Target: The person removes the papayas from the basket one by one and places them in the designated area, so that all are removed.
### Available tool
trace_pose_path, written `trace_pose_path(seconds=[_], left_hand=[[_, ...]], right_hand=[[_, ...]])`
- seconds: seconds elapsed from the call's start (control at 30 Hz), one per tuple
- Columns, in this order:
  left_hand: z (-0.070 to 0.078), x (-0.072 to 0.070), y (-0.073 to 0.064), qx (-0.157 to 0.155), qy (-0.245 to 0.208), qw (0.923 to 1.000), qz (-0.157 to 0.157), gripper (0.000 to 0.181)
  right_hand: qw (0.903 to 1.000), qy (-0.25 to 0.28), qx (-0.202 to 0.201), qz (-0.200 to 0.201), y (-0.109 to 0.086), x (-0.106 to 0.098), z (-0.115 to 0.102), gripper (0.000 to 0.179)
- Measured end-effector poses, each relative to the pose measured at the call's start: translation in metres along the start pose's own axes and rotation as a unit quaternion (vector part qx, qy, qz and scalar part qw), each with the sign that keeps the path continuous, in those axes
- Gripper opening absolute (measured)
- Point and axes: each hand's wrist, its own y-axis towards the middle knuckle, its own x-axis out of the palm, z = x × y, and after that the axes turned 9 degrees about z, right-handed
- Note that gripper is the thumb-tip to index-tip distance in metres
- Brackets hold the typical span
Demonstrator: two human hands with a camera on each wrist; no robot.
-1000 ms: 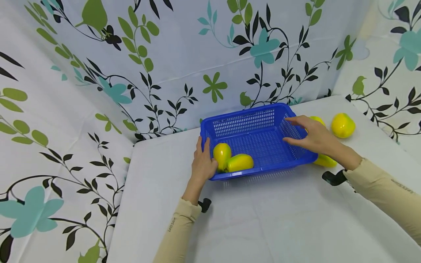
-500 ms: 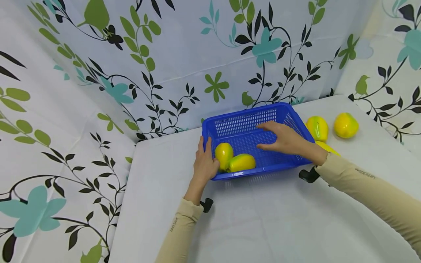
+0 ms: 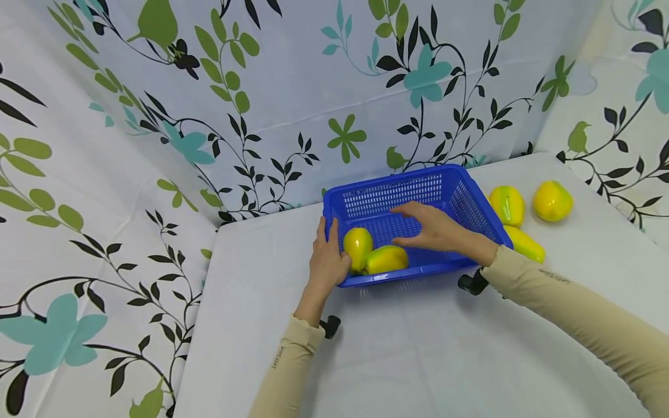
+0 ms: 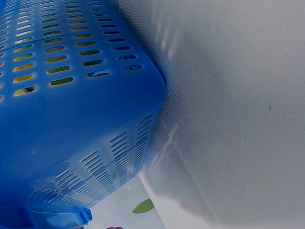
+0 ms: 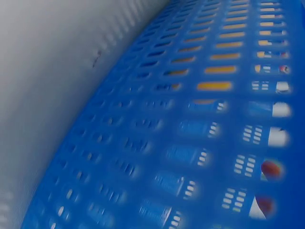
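A blue plastic basket (image 3: 415,270) with slotted walls stands on the white-covered table. Two yellow-green mangoes lie in its near left corner: an upright-looking mango (image 3: 358,247) and another mango (image 3: 385,259) on its side. My left hand (image 3: 326,258) holds the basket's left rim, fingers along the outside and thumb towards the mangoes. Over the basket's inside, my right hand (image 3: 436,227) has thumb and fingers spread apart with nothing between them, just right of the mangoes. Both wrist views show the slotted basket wall (image 4: 81,109); neither hand appears there.
Right of the basket lie a yellow-green fruit (image 3: 508,205), a rounder yellow fruit (image 3: 552,201) and a long yellow fruit (image 3: 525,244) against the basket's side. A leaf-patterned curtain (image 3: 292,87) rises behind the table (image 3: 397,348) and at both sides.
My right hand has moved left from above the basket's right rim to near the mangoes inside, uncovering the fruits on the right. My left hand has stayed on the rim.
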Motion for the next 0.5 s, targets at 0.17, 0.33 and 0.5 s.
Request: trace_pose_path(seconds=[0.17, 0.33, 0.5], left_hand=[[-0.001, 0.001, 0.0, 0.001, 0.001, 1.0, 0.001, 0.078], [-0.001, 0.001, 0.0, 0.005, -0.001, 1.0, 0.003, 0.077], [-0.002, 0.001, 0.0, 0.005, -0.003, 1.0, 0.003, 0.077]], right_hand=[[0.9999, 0.009, 0.001, -0.013, 0.003, 0.01, -0.003, 0.069], [0.9991, 0.005, 0.01, -0.04, 0.005, 0.023, -0.003, 0.073], [0.9972, 0.003, 0.02, -0.073, 0.006, 0.035, -0.003, 0.079]])
